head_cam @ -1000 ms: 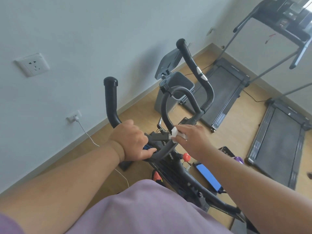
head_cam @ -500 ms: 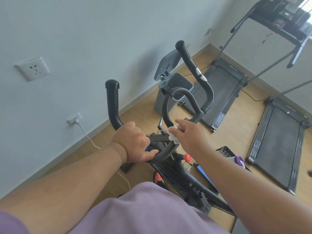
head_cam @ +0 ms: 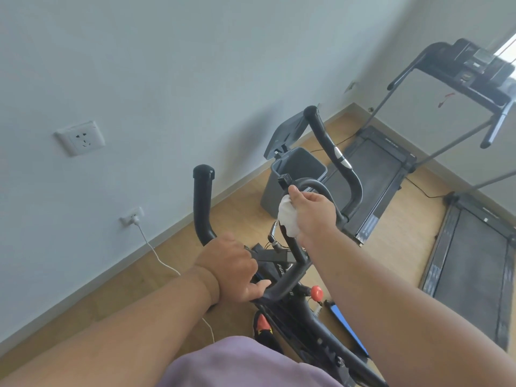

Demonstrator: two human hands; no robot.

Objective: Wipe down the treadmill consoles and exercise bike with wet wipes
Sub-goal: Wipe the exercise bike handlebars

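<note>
A black exercise bike (head_cam: 290, 277) stands in front of me, its two outer handlebar horns rising up. My left hand (head_cam: 231, 268) grips the left handlebar at the base of the left horn (head_cam: 203, 202). My right hand (head_cam: 310, 212) holds a crumpled white wet wipe (head_cam: 287, 216) wrapped against the left side of the inner loop bar (head_cam: 315, 185), high on its curve. A treadmill console (head_cam: 474, 65) is at the top right.
A grey bin (head_cam: 282, 185) with its lid up stands behind the bike by the wall. Two treadmill decks (head_cam: 371, 174) (head_cam: 474, 263) lie on the wooden floor to the right. A white cable (head_cam: 156, 255) runs from a low wall socket. A red knob (head_cam: 316, 291) sits on the bike frame.
My right hand has slid the wipe up the inner loop bar from near the stem toward its top curve. My left hand keeps its grip on the left handlebar.
</note>
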